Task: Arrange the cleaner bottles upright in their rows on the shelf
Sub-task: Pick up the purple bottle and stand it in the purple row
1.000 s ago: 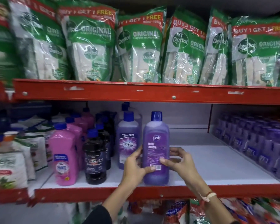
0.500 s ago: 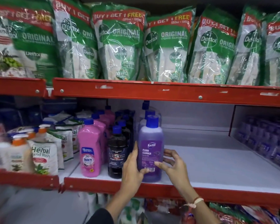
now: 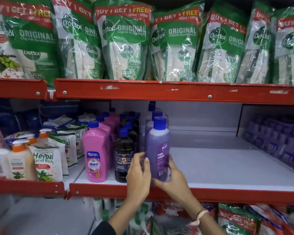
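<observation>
Both hands close on the purple bottle (image 3: 158,150) at the front of its row. Right hand (image 3: 172,181) wraps the lower right side and base, fingers curled round it: grasping. Left hand (image 3: 138,173) cups the lower left side, fingertips at the bottle's wall; blurred, so firm contact there cannot be told.

Bottle stands upright on the white shelf (image 3: 219,168), near the red front lip (image 3: 227,194). Blue cap on top. More purple bottles line up straight behind it. Just left: a row of black bottles (image 3: 123,160), then a row of pink bottles (image 3: 96,153), all upright. The shelf to the right of the purple row is bare as far as a white divider (image 3: 239,119); beyond that, blurred purple packs (image 3: 278,138).

Shop aisle. Upper red shelf carries green handwash pouches (image 3: 126,41). The bay to the left holds herbal handwash pouches (image 3: 46,161) and pump bottles (image 3: 18,160). More pouches show below.

Against half a second ago: the bottle's label, then facing front, now faces right of centre. The right hand, then with fingers spread at the label, has dropped lower and wrapped round the base. The view has drifted left. A second ago the bottle stood right of the row with a gap; now it sits in line.
</observation>
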### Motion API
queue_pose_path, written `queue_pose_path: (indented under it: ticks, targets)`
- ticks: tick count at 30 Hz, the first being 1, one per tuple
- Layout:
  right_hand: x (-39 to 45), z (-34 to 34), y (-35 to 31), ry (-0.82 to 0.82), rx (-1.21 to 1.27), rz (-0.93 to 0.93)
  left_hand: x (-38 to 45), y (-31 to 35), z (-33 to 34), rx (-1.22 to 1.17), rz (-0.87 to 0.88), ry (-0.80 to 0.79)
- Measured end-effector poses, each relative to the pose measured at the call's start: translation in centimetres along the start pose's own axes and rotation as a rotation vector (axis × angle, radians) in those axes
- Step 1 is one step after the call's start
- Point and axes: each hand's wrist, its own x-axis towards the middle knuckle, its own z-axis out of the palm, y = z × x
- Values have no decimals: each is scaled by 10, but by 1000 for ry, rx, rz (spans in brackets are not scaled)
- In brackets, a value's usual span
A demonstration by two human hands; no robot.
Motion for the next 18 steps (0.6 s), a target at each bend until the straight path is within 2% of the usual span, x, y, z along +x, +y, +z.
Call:
queue_pose_path:
  ticks: [2, 5, 10, 13, 16, 18]
  targets:
    - [5, 3, -5, -41, 28, 9, 2, -1, -7, 20, 7, 1]
    - [12, 8, -2, 15, -50, 29, 8, -3, -15, 16, -4, -48]
    - [17, 6, 8, 35, 30, 67, 7, -8, -14, -33, -22, -115]
    - [23, -5, 13, -96, 154, 106, 8, -15, -3, -5, -68, -108]
    - [27, -22, 21, -303, 365, 131, 13, -13, 1, 26, -106, -219]
    - [28, -28, 25, -337, 326, 118, 16, -12, 2, 42, -115, -287]
